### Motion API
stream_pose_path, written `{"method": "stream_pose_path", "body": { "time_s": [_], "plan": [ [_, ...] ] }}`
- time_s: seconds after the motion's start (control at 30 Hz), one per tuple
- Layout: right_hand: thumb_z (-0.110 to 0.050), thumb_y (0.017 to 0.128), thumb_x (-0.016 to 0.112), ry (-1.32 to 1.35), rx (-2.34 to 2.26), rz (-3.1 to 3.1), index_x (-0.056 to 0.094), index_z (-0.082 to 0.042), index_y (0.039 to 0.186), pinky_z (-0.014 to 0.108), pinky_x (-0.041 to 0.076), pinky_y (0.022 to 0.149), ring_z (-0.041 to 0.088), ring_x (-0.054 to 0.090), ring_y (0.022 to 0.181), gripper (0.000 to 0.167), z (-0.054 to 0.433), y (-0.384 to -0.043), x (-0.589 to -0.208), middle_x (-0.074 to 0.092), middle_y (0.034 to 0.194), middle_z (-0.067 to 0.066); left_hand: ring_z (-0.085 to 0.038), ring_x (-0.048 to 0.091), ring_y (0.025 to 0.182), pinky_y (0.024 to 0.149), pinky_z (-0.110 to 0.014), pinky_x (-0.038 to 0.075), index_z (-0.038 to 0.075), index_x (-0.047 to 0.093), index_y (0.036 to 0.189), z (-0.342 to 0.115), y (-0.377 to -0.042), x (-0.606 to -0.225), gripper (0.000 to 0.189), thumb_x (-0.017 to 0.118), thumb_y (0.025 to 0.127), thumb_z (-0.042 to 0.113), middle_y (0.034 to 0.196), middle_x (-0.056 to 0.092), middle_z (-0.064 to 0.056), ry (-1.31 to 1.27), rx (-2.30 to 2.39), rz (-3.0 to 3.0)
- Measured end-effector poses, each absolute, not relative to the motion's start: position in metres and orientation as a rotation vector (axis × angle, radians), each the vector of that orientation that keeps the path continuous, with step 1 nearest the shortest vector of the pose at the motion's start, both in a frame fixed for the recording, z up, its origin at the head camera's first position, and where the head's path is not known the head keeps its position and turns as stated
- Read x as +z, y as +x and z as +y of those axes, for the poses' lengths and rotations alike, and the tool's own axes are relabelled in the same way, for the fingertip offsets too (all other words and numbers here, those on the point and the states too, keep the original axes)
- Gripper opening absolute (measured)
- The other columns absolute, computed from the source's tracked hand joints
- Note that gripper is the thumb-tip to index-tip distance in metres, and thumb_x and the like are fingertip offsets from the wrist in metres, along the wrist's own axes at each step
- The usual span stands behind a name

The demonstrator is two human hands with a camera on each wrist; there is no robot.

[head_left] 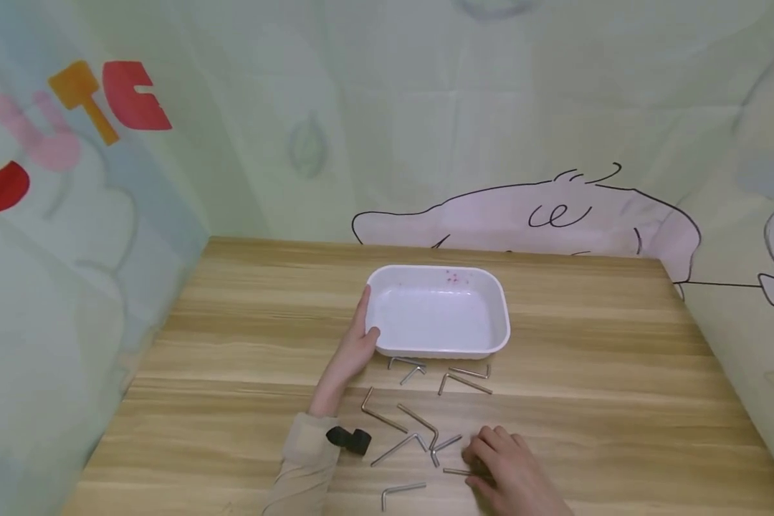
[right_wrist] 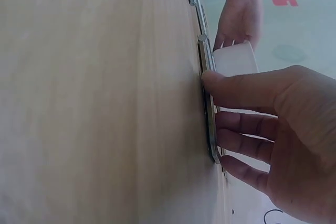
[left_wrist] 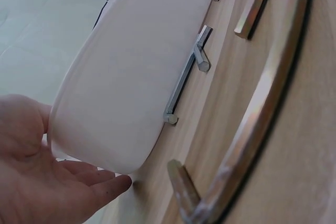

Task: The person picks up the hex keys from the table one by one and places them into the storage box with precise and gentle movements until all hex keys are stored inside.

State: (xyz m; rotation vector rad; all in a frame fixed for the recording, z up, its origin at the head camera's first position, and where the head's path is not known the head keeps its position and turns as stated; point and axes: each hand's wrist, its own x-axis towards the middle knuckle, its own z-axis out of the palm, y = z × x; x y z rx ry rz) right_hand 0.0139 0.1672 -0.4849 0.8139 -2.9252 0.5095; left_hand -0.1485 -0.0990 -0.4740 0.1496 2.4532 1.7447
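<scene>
A white rectangular tray (head_left: 435, 353) with rounded corners stands on the wooden table. My left hand (head_left: 357, 344) grips its left end, thumb over the rim and fingers along the outer wall; the left wrist view shows these fingers (left_wrist: 113, 184) against the tray's underside edge. Low at the right, my right hand (head_left: 509, 466) reaches down over a bronze-coloured hex key (head_left: 454, 471), part of which the hand hides. In the right wrist view the thumb (right_wrist: 236, 90) and fingertips touch or nearly touch that key, which lies flat, with a gap between thumb and fingers.
Several loose hex keys, silver and bronze, lie between tray and hands, among them a bronze one (head_left: 383, 419) and a silver one (head_left: 403, 489). Two silver keys (head_left: 408, 360) lie close before the tray. A printed cloth (head_left: 264, 143) hangs behind the table (head_left: 619, 344).
</scene>
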Motion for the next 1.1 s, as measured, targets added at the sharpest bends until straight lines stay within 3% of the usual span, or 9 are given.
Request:
{"method": "stream_pose_path", "body": {
  "time_s": [0.43, 1.1],
  "plan": [
    [-0.031, 0.072, 0.077, 0.855, 0.519, -2.972, 0.055, -0.029, 0.081, 0.022, 0.036, 0.069, -0.001, 0.039, 0.082, 0.024, 0.1666, 0.014, -0.4846, 0.045, 0.085, -0.021, -0.032, 0.008, 0.15, 0.124, -0.046, 0.009, 0.014, 0.003, 0.156, -0.0994, -0.1458, -0.4784, 0.077, 0.037, 0.089, -0.001, 0.163, 0.005, -0.013, 0.115, 1.753, 2.462],
    [-0.027, 0.072, 0.077, 0.857, 0.502, -2.914, 0.053, -0.028, 0.075, 0.022, 0.037, 0.07, 0.001, 0.043, 0.082, 0.024, 0.1667, 0.0125, -0.4865, 0.048, 0.084, -0.02, -0.032, 0.006, 0.15, 0.123, -0.047, 0.008, 0.017, 0.003, 0.156, -0.0977, -0.1512, -0.4807, 0.077, 0.037, 0.09, -0.002, 0.163, 0.003, -0.012, 0.126, 1.775, 2.452]
  ]
}}
